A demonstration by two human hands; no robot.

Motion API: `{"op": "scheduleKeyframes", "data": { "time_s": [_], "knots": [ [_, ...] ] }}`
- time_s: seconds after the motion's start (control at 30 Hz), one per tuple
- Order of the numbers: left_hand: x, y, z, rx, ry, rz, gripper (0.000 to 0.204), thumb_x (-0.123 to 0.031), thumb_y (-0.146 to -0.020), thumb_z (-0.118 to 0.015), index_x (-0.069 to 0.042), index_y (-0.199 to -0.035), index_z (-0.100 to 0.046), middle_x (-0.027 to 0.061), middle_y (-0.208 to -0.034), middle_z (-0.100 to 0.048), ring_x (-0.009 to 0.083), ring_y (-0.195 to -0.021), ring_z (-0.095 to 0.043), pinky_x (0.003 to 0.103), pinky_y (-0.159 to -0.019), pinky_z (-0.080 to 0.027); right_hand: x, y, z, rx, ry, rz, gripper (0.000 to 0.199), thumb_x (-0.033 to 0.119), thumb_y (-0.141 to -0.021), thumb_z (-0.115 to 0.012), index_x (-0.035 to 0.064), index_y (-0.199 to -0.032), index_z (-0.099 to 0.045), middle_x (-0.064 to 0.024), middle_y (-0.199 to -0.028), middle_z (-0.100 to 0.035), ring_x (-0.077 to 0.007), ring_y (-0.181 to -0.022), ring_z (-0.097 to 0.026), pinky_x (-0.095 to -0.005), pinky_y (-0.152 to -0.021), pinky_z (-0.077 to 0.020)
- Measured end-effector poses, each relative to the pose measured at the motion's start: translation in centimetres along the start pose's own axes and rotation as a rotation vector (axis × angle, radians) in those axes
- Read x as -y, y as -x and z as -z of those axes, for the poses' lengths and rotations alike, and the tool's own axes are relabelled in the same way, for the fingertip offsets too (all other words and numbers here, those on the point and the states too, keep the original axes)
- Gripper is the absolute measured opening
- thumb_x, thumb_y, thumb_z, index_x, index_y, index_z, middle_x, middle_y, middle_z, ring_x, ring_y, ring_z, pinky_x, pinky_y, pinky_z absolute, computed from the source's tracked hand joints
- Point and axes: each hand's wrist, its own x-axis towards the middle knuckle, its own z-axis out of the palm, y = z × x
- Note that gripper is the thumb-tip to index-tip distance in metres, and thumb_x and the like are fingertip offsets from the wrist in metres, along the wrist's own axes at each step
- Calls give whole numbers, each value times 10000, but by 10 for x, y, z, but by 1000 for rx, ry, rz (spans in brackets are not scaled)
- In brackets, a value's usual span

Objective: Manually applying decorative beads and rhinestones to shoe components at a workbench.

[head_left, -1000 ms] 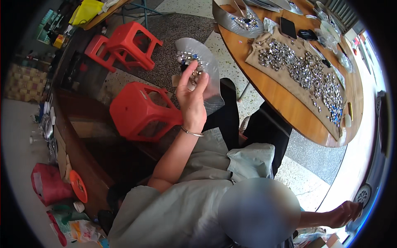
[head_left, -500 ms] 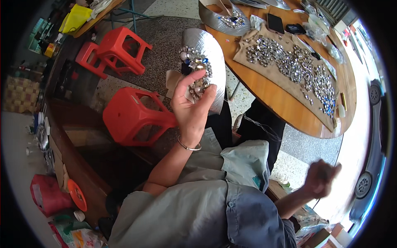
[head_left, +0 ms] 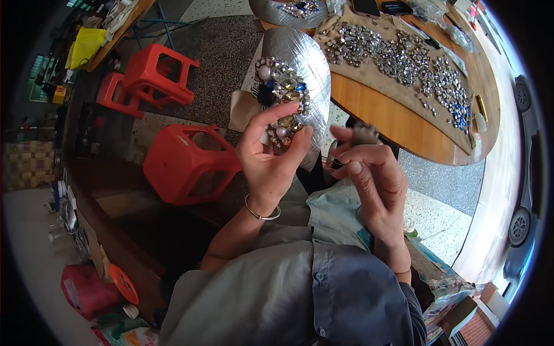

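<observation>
My left hand (head_left: 268,155) grips the lower part of a curved silver panel (head_left: 314,75) between thumb and fingers. Along the panel's left side runs a thick cluster of rhinestones and beads (head_left: 285,86), with clear, blue, gold and pearly pieces in it. A bracelet circles my left wrist. To the right of the panel and apart from it, my right hand (head_left: 375,179) is closed in a pinch. Something small and dark sits at its fingertips, too small to name. A blurred greyish shape shows just behind those fingers.
At the upper right is a wooden table (head_left: 369,109) with a tan cloth (head_left: 404,95) covered in loose rhinestones (head_left: 404,63). A second silver beaded panel (head_left: 268,11) and a phone (head_left: 366,7) lie at its far side. Red plastic stools (head_left: 173,167) stand at left.
My right hand has come up and left from the lower right to beside the silver panel. My left hand keeps its grip on the panel. The view has shifted a little.
</observation>
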Motion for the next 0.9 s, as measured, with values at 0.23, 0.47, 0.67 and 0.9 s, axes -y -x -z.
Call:
{"op": "scheduleKeyframes", "data": {
  "time_s": [0.23, 0.47, 0.67, 0.9],
  "knots": [
    [9, 4, -2, 34, -48, 23, 351, 82, -742, -642, 10, -1073, -552, 1, -913, -569, 23, -761, -531, 156, -645, -445, -5, 5, 9, 17, -163, -41, 96, 88, -907, -504, 3, -951, -516, -69, -849, -576, -55, -667, -501, -185, -567, -393],
    [8, 6, -8, 58, -40, 63, 359, 93, -744, -628, 14, -1084, -542, 18, -935, -575, 41, -782, -547, 164, -669, -453, -27, -6, 2, -13, 137, -55, 123, 89, -907, -508, -21, -923, -559, -8, -687, -572, -20, -583, -471, -165, -513, -371],
    [9, 7, -11, 86, -12, 18, 397, 107, -744, -619, 14, -1116, -516, 55, -993, -576, 73, -840, -562, 188, -726, -468, -32, -9, -2, -114, 139, -38, 84, 12, -852, -574, -38, -915, -598, 5, -735, -598, 2, -603, -469, -144, -522, -364],
    [10, 9, -11, 88, -8, -11, 399, 110, -746, -616, 13, -1119, -513, 62, -1012, -572, 71, -841, -560, 178, -711, -468, -30, -9, 1, -87, 137, -48, 96, 20, -860, -562, -37, -929, -598, 2, -727, -598, -5, -605, -482, -150, -529, -382]
  ]
}}
